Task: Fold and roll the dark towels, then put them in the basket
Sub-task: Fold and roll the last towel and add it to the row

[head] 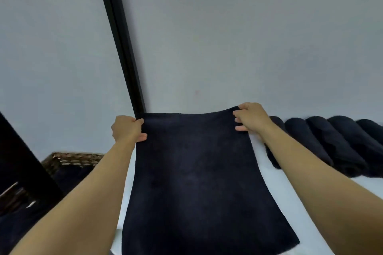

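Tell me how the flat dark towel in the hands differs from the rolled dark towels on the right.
The flat dark navy towel is spread open as one sheet; the rolled dark towels are tight cylinders. The left hand and right hand grip the flat towel's far corners; nothing touches the rolled ones, which lie side by side on the white surface. Both look like the same dark plush cloth.

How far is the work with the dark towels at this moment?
Done: several rolled towels lie in a row on the right. In hand: left hand and right hand pinch far corners of one spread towel. Left: fold and roll it, then move the rolls to the basket.
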`<state>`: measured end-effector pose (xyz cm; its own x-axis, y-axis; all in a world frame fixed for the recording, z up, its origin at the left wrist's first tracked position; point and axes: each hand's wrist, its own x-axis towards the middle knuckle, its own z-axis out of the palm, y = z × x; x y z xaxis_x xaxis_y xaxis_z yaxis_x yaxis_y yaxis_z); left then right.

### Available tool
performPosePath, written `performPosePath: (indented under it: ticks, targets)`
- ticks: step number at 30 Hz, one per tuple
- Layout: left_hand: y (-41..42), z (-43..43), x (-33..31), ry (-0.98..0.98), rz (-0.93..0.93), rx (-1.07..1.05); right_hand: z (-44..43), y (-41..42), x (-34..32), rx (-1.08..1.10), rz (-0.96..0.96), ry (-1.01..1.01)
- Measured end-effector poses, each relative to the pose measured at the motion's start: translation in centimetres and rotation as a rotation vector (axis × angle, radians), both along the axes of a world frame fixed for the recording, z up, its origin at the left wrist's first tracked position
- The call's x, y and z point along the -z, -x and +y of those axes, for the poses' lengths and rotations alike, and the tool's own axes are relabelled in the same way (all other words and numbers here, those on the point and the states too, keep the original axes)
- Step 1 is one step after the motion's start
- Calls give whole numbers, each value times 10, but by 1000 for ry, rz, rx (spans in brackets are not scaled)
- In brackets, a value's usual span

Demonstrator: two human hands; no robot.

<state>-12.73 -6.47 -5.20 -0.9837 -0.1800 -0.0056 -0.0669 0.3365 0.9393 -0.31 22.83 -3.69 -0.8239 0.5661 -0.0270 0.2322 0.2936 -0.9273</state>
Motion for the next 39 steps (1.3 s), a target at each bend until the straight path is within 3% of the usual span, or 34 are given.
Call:
performPosePath:
  ticks: [4, 7, 11, 16, 21, 24, 27, 30, 35, 39]
  targets:
    - [31, 12, 61, 287, -79, 5, 1, 38, 74, -214, -309, -340]
    - [46, 18, 75, 426, -34, 28, 1, 50, 98, -234, -346, -547]
    - [57, 18, 77, 479, 7, 62, 2, 56, 101, -264, -386, -642]
    - [24, 15, 76, 614, 148, 262, -7, 25, 104, -307, -301, -653]
    - [-80, -15, 89, 684, 477, 676, -33, -52, 111, -403, -127, -767]
    - [-131, -45, 107, 869, 646, 843, -50, -104, 113, -398, -43, -810]
    - [-160, -69, 120, 1064, 776, 877, -63, -151, 106, -402, -24, -819]
    - [-178, -83, 134, 1225, 790, 826, -71, -186, 101, -557, -156, -874]
    - [-193, -74, 138, 1261, 672, 671, -70, -204, 112, -631, -317, -1381]
    - [-215, -42, 129, 1165, 752, 696, -77, -202, 98, -602, -230, -1456]
